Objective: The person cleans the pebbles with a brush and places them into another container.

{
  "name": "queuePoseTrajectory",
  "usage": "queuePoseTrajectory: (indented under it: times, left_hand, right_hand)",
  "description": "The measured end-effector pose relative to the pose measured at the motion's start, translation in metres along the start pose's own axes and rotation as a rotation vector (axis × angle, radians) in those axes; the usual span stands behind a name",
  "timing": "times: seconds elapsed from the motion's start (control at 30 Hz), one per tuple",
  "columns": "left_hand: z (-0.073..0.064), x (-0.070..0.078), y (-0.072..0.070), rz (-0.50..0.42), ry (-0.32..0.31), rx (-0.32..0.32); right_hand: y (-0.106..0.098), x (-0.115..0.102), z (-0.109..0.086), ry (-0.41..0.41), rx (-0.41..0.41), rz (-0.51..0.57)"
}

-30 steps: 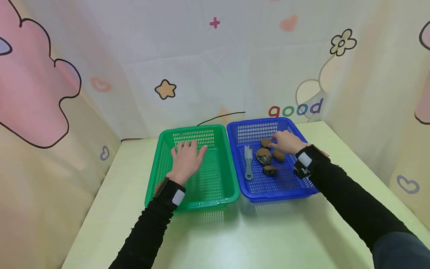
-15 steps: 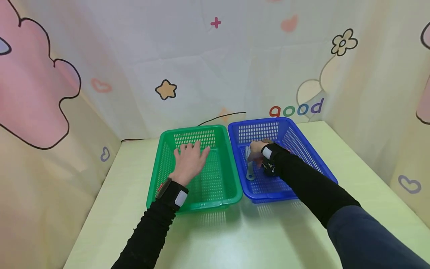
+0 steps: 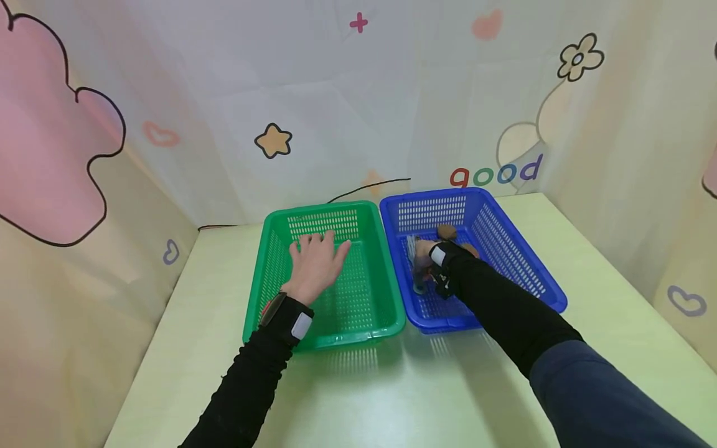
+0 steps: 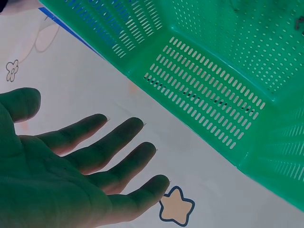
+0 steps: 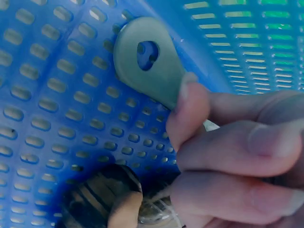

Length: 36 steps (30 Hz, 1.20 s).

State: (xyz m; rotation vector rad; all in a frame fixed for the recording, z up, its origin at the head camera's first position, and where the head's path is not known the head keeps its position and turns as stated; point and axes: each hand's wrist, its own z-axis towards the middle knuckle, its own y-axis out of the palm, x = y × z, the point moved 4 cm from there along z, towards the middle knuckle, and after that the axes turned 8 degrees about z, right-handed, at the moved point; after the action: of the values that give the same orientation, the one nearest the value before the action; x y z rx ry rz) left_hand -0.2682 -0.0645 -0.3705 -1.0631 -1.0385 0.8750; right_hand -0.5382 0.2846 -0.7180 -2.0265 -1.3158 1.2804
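My right hand is down inside the blue basket. Its curled fingers pinch the handle of a grey-blue fork, whose rounded end with a hole shows in the right wrist view. Part of the fork lies hidden behind the fingers. Brown stones, one at the back and a dark striped one, lie beside the hand; the arm covers others. Over the green basket my left hand hovers with spread fingers, holding nothing.
Both baskets stand side by side on a pale table, the green one on the left. Behind them hangs a printed curtain, which also runs down both sides.
My right hand has moved left from above the stones to the fork and taken hold of its handle. The left hand has hardly moved. The head view has tilted slightly.
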Motion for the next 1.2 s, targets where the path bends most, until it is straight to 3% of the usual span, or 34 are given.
queuePoseTrajectory:
  times: [0.03,0.07,0.17,0.37,0.53,0.63,0.77,0.9,0.97,1.1,1.13,1.2]
  left_hand:
    - [0.001,0.002,-0.001,0.009,0.006,0.004]
    - [0.002,0.005,-0.002,0.013,0.013,0.009]
    - [0.005,0.012,-0.005,0.009,0.024,0.011]
    - [0.007,0.023,-0.007,0.024,0.034,-0.013]
    - [0.008,0.032,-0.006,0.048,0.052,-0.027]
    - [0.008,0.039,-0.005,0.069,0.072,-0.021]
    - [0.013,0.051,-0.003,0.091,0.094,-0.05]
    - [0.015,0.064,0.002,0.13,0.151,-0.065]
    - [0.03,0.063,0.028,0.156,0.201,-0.018]
    - [0.053,0.075,0.057,0.209,0.234,-0.065]
    - [0.056,0.081,0.06,0.216,0.24,-0.087]
    - [0.046,0.1,0.042,0.246,0.245,-0.161]
  right_hand:
    - [0.0,0.01,0.015,-0.002,0.005,-0.028]
    - [-0.002,0.011,0.016,-0.021,-0.007,-0.029]
    - [-0.011,-0.006,-0.009,-0.045,-0.006,-0.071]
    - [-0.038,-0.087,-0.15,-0.074,-0.078,0.062]
    - [-0.062,-0.152,-0.269,-0.092,-0.093,0.051]
    - [-0.078,-0.169,-0.311,-0.156,-0.049,0.058]
    - [-0.097,-0.17,-0.339,-0.25,0.026,0.069]
    - [-0.111,-0.162,-0.354,-0.282,0.111,0.084]
    - [-0.117,-0.158,-0.362,-0.279,0.147,0.103]
    - [-0.127,-0.154,-0.381,-0.268,0.231,0.097]
    - [-0.13,-0.155,-0.387,-0.277,0.255,0.085]
    - [-0.134,-0.156,-0.397,-0.295,0.303,0.067]
